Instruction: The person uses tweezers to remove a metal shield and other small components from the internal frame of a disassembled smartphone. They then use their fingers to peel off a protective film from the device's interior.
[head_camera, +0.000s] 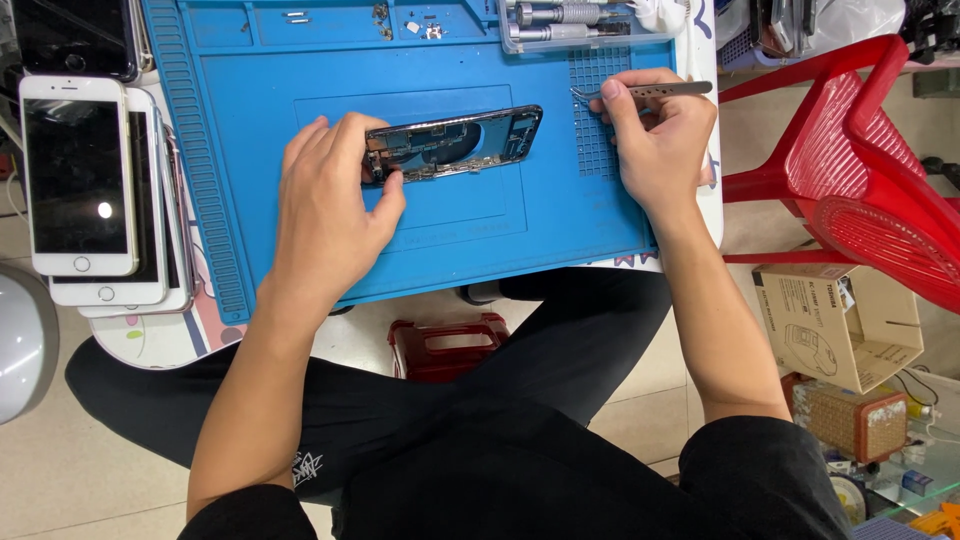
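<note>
While the left hand pins down the opened phone frame near the middle of the blue work mat, fingers curled over its left end and thumb pressed against its near edge, the right hand pinches a pair of slim metal tweezers close to the mat's right edge, over the ribbed grid patch. The tweezer tips point left toward the frame's right end but sit apart from it; whether anything is caught between them is too small to tell. To work well here, I judge the left hand should hold the frame flat and unmoving, with its fingers off the exposed parts inside, and the tweezers should come in low and slow with a light squeeze, the wrist resting on the mat for steadiness. Small loose screws lie in the trays along the mat's far edge, and several white phones are stacked off the mat's left edge.
</note>
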